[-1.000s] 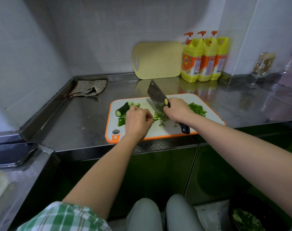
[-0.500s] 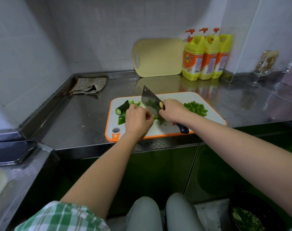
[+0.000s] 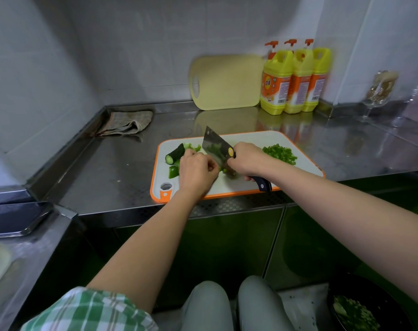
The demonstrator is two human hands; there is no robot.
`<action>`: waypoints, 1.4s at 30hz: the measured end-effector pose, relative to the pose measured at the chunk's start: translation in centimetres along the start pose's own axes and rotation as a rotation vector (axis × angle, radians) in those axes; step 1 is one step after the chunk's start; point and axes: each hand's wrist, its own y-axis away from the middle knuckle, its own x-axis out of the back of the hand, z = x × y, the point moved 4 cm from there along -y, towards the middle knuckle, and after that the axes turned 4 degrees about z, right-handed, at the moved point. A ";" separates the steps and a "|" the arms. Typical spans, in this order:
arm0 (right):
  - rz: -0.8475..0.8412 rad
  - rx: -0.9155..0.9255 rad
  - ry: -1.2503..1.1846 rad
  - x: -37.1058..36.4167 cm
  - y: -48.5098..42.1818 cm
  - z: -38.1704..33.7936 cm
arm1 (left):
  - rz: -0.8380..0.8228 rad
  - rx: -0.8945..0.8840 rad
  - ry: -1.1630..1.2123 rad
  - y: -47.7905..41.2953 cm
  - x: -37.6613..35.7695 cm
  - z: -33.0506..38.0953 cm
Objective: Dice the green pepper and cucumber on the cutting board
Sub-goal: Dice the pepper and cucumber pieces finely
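Note:
A white cutting board with an orange rim (image 3: pixel 248 185) lies on the steel counter. My right hand (image 3: pixel 247 158) grips the black handle of a cleaver (image 3: pixel 215 148), whose blade edge is down on the board among green pepper bits. My left hand (image 3: pixel 196 172) has its fingers curled over green pepper pieces right beside the blade. A dark cucumber piece (image 3: pixel 175 154) and green pepper chunks (image 3: pixel 173 171) lie at the board's left. A pile of diced green pepper (image 3: pixel 281 154) sits at the board's right.
A yellow board (image 3: pixel 227 82) leans on the back wall beside three yellow detergent bottles (image 3: pixel 296 80). A folded cloth (image 3: pixel 128 123) lies at the back left. A glass (image 3: pixel 377 91) stands at the right. A dark bowl of chopped greens (image 3: pixel 356 311) sits low right on the floor.
The cleaver has come down from its raised position onto the pepper by my left fingers. Both hands stay at the same spot on the board.

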 end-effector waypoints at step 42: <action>-0.022 -0.051 -0.059 0.1 0.6 -0.7 | -0.025 0.037 0.050 0.0 0.2 -0.2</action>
